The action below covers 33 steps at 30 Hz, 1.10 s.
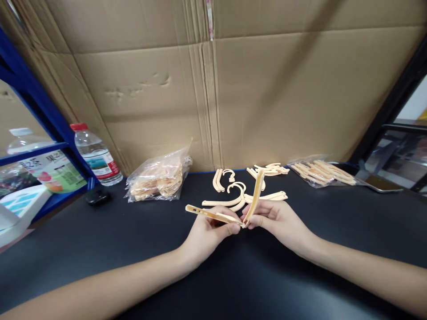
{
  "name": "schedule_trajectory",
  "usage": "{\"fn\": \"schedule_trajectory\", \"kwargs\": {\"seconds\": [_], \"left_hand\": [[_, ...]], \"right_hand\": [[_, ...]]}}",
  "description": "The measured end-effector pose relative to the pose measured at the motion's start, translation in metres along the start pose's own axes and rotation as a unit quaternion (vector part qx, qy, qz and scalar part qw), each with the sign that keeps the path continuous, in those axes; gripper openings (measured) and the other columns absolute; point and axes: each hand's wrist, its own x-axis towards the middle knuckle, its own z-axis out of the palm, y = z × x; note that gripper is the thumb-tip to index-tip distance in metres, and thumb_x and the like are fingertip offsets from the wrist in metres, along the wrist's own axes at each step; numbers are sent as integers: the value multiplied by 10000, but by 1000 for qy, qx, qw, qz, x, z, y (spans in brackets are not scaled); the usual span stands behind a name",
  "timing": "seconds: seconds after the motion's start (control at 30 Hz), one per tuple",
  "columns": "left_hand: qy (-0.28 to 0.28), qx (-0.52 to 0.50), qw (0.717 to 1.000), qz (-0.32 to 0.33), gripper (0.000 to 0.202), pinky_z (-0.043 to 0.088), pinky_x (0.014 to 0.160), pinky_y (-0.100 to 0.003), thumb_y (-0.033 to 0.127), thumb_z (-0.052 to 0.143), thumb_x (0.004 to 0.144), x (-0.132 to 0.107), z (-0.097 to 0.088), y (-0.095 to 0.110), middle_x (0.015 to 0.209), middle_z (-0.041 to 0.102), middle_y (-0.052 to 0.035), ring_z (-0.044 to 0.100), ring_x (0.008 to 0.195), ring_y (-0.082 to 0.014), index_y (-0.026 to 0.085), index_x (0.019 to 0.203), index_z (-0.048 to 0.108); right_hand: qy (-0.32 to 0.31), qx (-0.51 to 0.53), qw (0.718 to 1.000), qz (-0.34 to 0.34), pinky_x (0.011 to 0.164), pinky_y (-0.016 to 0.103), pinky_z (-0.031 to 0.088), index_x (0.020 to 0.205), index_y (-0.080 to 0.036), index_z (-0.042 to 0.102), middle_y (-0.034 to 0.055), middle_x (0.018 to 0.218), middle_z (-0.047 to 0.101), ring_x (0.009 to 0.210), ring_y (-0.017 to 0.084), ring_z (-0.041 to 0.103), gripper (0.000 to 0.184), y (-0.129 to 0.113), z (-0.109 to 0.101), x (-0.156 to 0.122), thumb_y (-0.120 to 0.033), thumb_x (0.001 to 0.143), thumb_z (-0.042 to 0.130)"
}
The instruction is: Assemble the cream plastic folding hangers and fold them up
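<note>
My left hand [210,231] is closed on a flat cream plastic strip [207,213] that points left. My right hand [275,218] pinches a second cream strip [256,193] that stands up and leans away from me. The two strips meet end to end between my fingertips, just above the black table [133,249]. Behind my hands lies a loose heap of cream hooks and curved pieces [240,189].
A clear bag of cream parts [158,180] lies at the back left, another bag of long strips [320,172] at the back right. A water bottle [96,155] and a small black object [96,196] sit far left by blue shelving. A cardboard wall stands behind.
</note>
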Motion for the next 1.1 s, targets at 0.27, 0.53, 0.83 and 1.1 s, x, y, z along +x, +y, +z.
{"fn": "schedule_trajectory", "kwargs": {"seconds": [0.27,0.53,0.83,1.1], "left_hand": [[2,0,1000,6,85,476,717,-307,185,772,654,-1,0,-3,720,672,-24,614,712,-185,160,708,710],[11,-9,1000,1,70,497,675,-299,188,774,637,-2,3,4,673,676,-19,614,671,-177,160,661,714],[32,-45,998,-42,137,486,619,-263,218,766,653,-4,5,3,624,658,-10,605,614,-152,141,695,660],[45,-44,995,-74,246,541,646,-266,296,804,649,-5,7,5,691,690,-36,642,650,-155,118,752,668]], "right_hand": [[3,-2,1000,2,684,301,548,815,-174,701,24,736,697,678,158,648,144,-4,6,-2,-286,730,731],[25,-16,999,-18,687,306,551,775,-191,696,19,723,694,696,176,663,104,-4,14,-6,-287,738,709],[57,-1,998,-23,737,325,564,762,-182,679,35,746,710,723,196,688,169,-1,18,-10,-326,715,755],[56,23,998,19,697,307,564,790,-162,647,45,779,691,710,180,669,290,-1,17,-6,-382,670,793]]}}
